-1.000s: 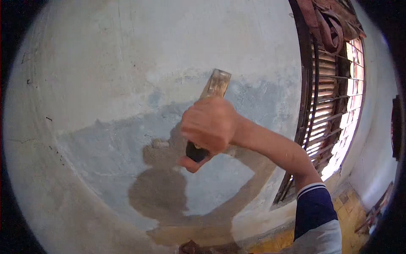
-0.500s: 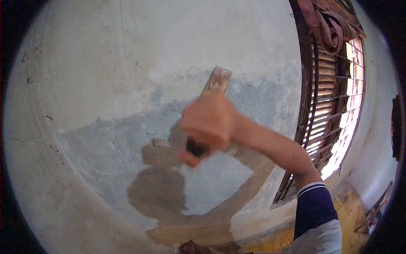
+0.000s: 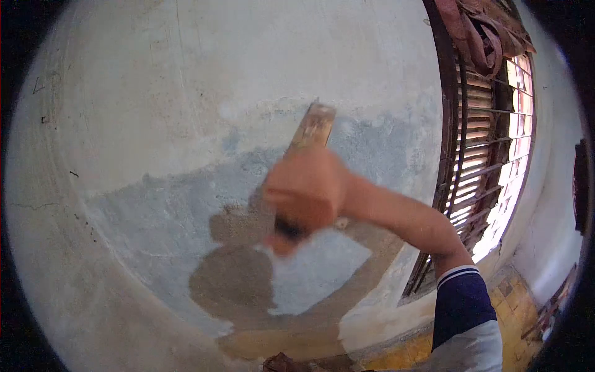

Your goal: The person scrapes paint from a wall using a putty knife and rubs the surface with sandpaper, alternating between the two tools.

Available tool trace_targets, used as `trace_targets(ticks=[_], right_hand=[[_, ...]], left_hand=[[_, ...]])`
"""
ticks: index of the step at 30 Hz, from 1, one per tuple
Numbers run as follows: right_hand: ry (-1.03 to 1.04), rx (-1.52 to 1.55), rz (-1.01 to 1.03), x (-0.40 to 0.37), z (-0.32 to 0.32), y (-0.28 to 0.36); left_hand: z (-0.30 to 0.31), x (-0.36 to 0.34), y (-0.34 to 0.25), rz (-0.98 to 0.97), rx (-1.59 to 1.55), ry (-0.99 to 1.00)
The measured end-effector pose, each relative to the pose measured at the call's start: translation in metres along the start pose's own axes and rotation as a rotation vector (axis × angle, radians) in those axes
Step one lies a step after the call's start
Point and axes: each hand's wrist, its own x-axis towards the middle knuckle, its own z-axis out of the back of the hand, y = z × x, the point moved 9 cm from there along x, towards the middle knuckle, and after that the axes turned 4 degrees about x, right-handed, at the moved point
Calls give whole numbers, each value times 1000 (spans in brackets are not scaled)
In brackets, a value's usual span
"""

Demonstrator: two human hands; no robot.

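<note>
Head camera: your right hand point(image 3: 307, 189) is raised against a plastered wall point(image 3: 155, 93), fist closed tight around the dark handle of a scraper point(image 3: 315, 127). The handle's end shows just below your fingers, and the worn, pale blade sticks up and to the right from the fist. The blade lies on or just off the wall, at the upper edge of a grey-blue patch point(image 3: 161, 211); the blur hides which. Hand and blade are both smeared by blur.

Below the hand, a brown stain point(image 3: 232, 282) spreads over the wall around a paler area. Your forearm reaches in from the lower right, ending in a dark blue sleeve point(image 3: 462, 304) with a white-striped cuff.

To the right of the wall stands a dark-framed window with slatted shutters point(image 3: 483, 142), daylight bright between the slats, and a bundle of reddish cloth point(image 3: 483, 31) hangs over its top. Yellow floor tiles point(image 3: 514, 310) show at lower right. Your left hand is out of frame.
</note>
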Motion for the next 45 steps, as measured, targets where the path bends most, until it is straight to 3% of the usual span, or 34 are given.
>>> trace_targets(ticks=[2,11,14,17,20,22,23,27,29,32,35,39,41,43,45], right_hand=[[-72,-93,1,-5,7,-16],[-46,-86,6,-10,4,-13],[-19,32,63,-4,2,9],[20,-169,75,-9,1,-21],[-34,-159,47,-12,12,-11],[161,-88,-47,-14,12,20],[119,19,-90,-37,4,41],[266,305,-182,-94,-12,160],[156,296,-348,-137,-25,204],[-43,408,-874,-208,-31,269],[-83,243,-1218,-303,-49,370],[28,369,-1468,-329,-41,402],[56,409,-1488,-334,-33,401],[74,445,-1487,-342,-24,397],[98,479,-1473,-351,-12,388]], left_hand=[[4,-2,2,6,-1,-6],[14,-10,11,22,-4,-3],[20,-13,13,26,-2,1],[29,-22,20,33,-5,6],[39,-30,22,27,1,12],[42,-30,24,23,-3,24],[44,-30,26,23,2,28],[51,-22,26,20,9,66],[54,-10,21,9,16,102],[66,12,18,-33,83,212],[81,47,-3,-197,285,400],[-115,-7,-158,-855,1304,-58],[-176,-3,-189,-910,1204,-23],[-216,1,-211,-1126,1068,44],[-291,-29,-245,-1489,1237,-9]])
